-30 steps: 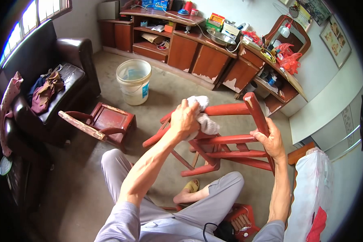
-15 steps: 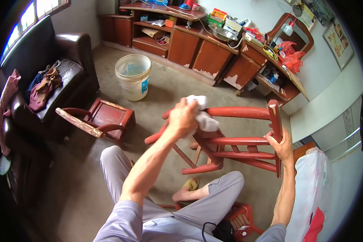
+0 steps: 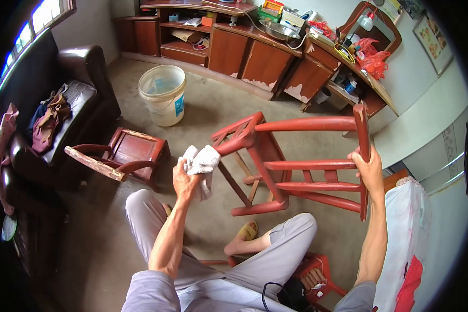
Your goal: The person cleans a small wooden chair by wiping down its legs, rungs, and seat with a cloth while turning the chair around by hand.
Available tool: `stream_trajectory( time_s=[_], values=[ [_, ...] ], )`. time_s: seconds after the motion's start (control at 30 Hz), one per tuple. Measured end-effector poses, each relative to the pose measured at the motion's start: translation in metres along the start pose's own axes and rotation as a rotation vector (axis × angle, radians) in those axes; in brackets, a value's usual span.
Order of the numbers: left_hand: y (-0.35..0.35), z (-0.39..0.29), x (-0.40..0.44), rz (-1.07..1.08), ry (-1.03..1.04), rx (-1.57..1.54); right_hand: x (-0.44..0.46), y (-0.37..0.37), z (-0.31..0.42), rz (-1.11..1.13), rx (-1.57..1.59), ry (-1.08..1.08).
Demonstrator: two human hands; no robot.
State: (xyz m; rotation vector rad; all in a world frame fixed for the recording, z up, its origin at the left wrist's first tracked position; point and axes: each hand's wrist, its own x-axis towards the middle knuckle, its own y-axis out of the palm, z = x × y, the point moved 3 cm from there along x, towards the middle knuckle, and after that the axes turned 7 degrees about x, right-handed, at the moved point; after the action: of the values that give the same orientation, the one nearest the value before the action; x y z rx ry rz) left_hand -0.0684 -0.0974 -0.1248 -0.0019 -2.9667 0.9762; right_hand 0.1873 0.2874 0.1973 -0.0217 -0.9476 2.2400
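A red wooden chair is tipped over in front of me, its legs pointing left and its slatted back to the right. My right hand is wrapped round the rail at the chair's right end. My left hand grips a crumpled white cloth, held at the chair's left side, near the end of a red bar. Whether the cloth touches the wood I cannot tell.
A white bucket stands beyond a small red chair on the left. A dark sofa holds clothes. Brown cabinets line the back wall. A covered item stands right; a red stool is beside my leg.
My left hand has moved left and down with the cloth, off the chair's upper bar. The chair has shifted right and turned a little, with my right hand still on it.
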Motion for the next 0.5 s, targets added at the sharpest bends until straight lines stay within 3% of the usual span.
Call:
stream_trajectory(
  time_s=[0.07,0.13,0.2,0.27,0.33,0.5],
  values=[
    [-0.005,0.015,-0.002,0.055,-0.075,0.086,0.017,0.006,0.002,-0.035,-0.029,0.054],
    [0.000,0.016,-0.007,0.065,-0.064,-0.021,0.032,0.019,0.012,-0.043,0.169,0.135],
    [0.007,0.004,-0.020,0.168,-0.103,-0.352,0.048,0.036,0.022,-0.013,0.265,0.160],
    [0.005,-0.015,-0.037,0.258,-0.085,-0.513,0.062,0.062,0.041,0.189,0.404,0.025],
    [0.009,-0.024,-0.048,0.350,-0.098,-0.624,0.066,0.090,0.071,0.246,0.497,0.061],
    [0.013,-0.071,-0.061,0.394,0.003,-0.633,0.085,0.145,0.086,0.139,0.659,0.116]
  ],
)
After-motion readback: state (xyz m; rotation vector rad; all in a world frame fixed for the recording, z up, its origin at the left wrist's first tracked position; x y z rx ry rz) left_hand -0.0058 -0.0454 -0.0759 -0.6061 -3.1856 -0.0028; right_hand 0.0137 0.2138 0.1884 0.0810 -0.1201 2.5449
